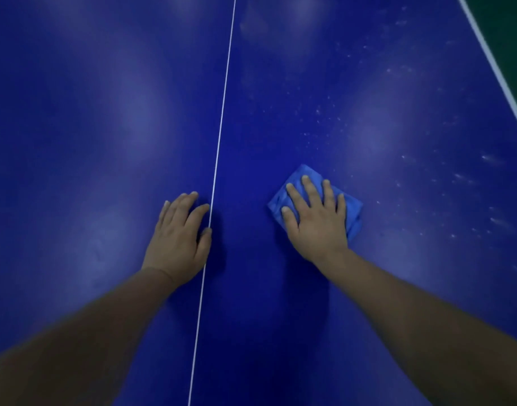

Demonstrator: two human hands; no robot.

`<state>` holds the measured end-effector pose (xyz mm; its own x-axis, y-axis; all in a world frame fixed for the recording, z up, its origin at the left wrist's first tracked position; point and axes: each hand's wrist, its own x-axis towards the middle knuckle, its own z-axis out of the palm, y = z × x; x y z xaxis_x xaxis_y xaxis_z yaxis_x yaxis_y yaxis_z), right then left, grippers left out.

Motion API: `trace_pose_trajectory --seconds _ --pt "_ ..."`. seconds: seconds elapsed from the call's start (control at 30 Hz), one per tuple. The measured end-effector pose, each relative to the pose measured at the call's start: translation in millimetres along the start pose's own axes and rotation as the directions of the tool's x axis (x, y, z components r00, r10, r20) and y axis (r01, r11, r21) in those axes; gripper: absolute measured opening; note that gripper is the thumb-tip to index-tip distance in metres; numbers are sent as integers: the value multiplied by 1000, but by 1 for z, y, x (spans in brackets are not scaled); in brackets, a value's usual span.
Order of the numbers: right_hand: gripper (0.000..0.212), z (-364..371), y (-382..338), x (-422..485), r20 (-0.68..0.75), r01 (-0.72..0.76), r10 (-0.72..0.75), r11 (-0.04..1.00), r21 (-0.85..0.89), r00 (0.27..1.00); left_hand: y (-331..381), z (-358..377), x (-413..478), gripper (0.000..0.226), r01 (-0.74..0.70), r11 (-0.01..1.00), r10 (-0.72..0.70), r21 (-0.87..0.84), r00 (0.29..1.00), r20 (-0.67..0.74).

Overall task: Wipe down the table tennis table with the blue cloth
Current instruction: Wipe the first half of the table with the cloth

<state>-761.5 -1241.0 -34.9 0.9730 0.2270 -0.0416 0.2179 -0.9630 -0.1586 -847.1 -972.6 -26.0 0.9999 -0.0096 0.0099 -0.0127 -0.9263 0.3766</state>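
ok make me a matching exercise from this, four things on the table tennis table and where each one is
1 left hand
2 blue cloth
3 white specks
4 edge line

a top right corner
b under the right hand
c beside the centre line
d scattered over the right half

Pairs: 1-c, 2-b, 3-d, 4-a

I've only the one view, the head camera, sitting above the table tennis table (104,112) and pitched forward and down onto it. It faces along the white centre line (222,127), which runs bottom to top just left of mid-frame. It's close in: the left hand (178,238) lies against the line, the right hand (318,221) somewhat to its right. Far right of the line, the side edge stripe (494,63) and green floor (509,19) clip the top corner.
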Motion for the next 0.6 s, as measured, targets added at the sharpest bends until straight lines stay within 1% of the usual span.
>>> trace_pose_trajectory --seconds 0.03,0.07,0.1,0.13,0.17,0.2,0.23,0.27,0.3,0.33,0.37,0.4,0.43,0.47,0.5,0.53,0.57,0.6 --pt "63 2 -11 1 -8 -11 11 1000 -6 1000 -5 -2 16 58 -5 1000 5 6 1000 -13" --pt "61 4 -24 -8 -19 47 -47 999 -22 999 -9 -5 34 58 -3 1000 3 5 1000 -26" --pt "59 5 -36 -24 -11 178 -179 983 -34 984 -12 -8 52 59 1 1000 -1 2 999 -41" --pt "56 6 -45 -44 24 352 -351 935 -45 936 -14 -11 71 59 3 1000 -3 -2 999 -52" --pt "53 8 -50 -65 80 522 -519 852 -40 851 -15 -13 90 61 4 1000 -4 -6 998 -58" --pt "52 8 -49 -78 121 659 -652 752 -22 748 -16 -15 108 63 5 1000 -6 -14 998 -60" --pt "51 6 -43 -76 137 740 -734 673 11 665 -16 -15 125 66 10 1000 -12 -25 998 -58" --pt "50 3 -32 -59 139 777 -773 629 34 620 -16 -13 138 69 18 999 -19 -36 998 -52" --pt "49 3 -20 -30 125 782 -776 624 13 618 -15 -10 148 71 23 999 -25 -41 999 -42" --pt "48 7 -8 6 85 750 -746 660 -36 660 -15 -5 152 73 24 999 -25 -38 999 -31" --pt "48 8 4 48 23 674 -675 733 -92 738 -16 0 155 73 20 999 -21 -31 999 -30" --pt "49 7 17 92 -30 548 -554 829 -112 832 -17 4 157 72 19 999 -20 -26 999 -37" --pt "52 3 30 135 -74 405 -416 905 -127 907 -18 7 157 70 25 999 -27 -25 999 -45" --pt "57 -4 35 171 -97 242 -254 963 -120 962 -19 9 157 69 33 999 -34 -25 998 -49" --pt "62 -10 33 194 -100 84 -92 993 -82 991 -20 9 157 68 37 999 -38 -26 998 -46" --pt "64 -10 23 203 -105 -26 19 998 -64 994 -21 9 157 67 36 999 -37 -25 998 -43" --pt "64 -6 9 198 -133 -51 42 996 -68 990 -22 9 158 66 31 999 -32 -23 999 -41" --pt "62 -3 -9 179 -145 26 -38 996 -85 989 -22 9 159 65 27 999 -28 -21 999 -41"
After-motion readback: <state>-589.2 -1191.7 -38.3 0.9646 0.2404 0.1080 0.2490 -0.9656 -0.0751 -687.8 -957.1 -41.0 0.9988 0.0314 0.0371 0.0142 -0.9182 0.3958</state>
